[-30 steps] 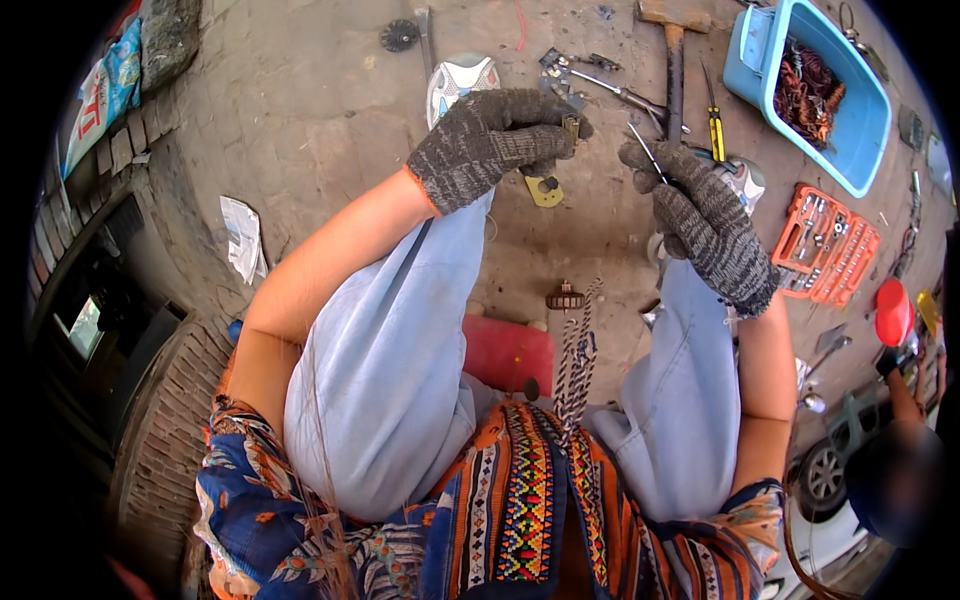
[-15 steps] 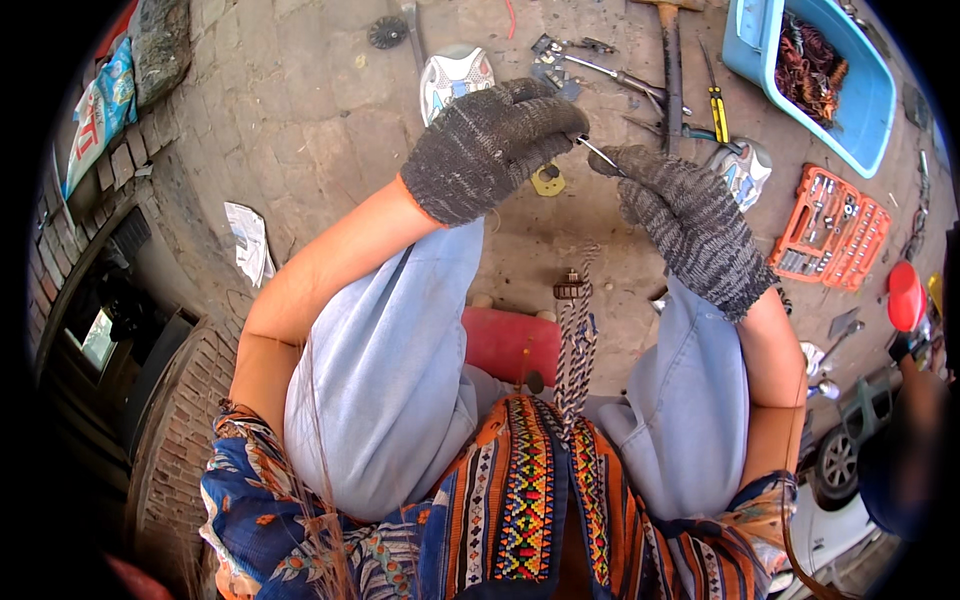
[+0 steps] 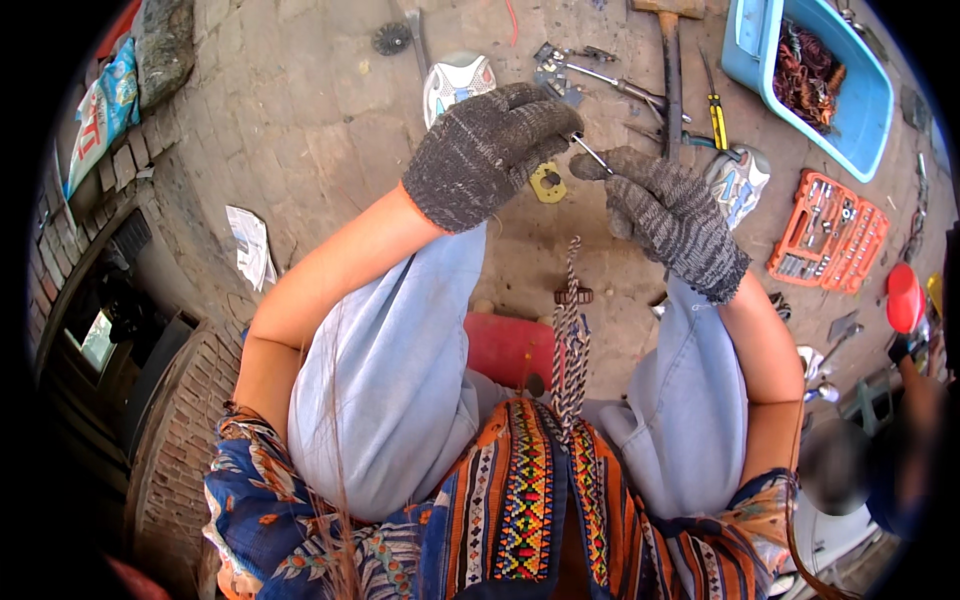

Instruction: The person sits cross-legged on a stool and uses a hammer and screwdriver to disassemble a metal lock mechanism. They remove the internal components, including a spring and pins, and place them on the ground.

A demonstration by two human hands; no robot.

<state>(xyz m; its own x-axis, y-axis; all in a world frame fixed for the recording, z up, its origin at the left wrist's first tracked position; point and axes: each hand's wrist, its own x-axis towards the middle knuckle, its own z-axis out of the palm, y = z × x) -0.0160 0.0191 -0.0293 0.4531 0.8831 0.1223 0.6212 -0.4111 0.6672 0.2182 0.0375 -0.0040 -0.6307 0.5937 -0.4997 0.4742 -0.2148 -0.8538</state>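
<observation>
A thin, shiny metal rod (image 3: 593, 154) spans the gap between my two gloved hands. My left hand (image 3: 490, 155), in a dark grey knit glove, pinches its upper end between thumb and fingertips. The lower end goes into the closed fingers of my right hand (image 3: 672, 212), gloved the same way. Whatever else the fingers cover at either end is hidden. Below the left fingertips, a small yellow plate (image 3: 548, 184) with a dark middle lies on the ground.
Ahead lie a hammer (image 3: 671, 80), a yellow-handled screwdriver (image 3: 717, 120) and small dark parts (image 3: 556, 78). A blue tub (image 3: 752, 55) holds reddish wire (image 3: 808, 75). An orange socket set (image 3: 828, 232) lies open at right. Another person's arm (image 3: 914, 395) shows at far right.
The rod has tilted steeper and shows more of its length. My right hand has shifted slightly left and down; the left has barely moved. The other person has moved at far right.
</observation>
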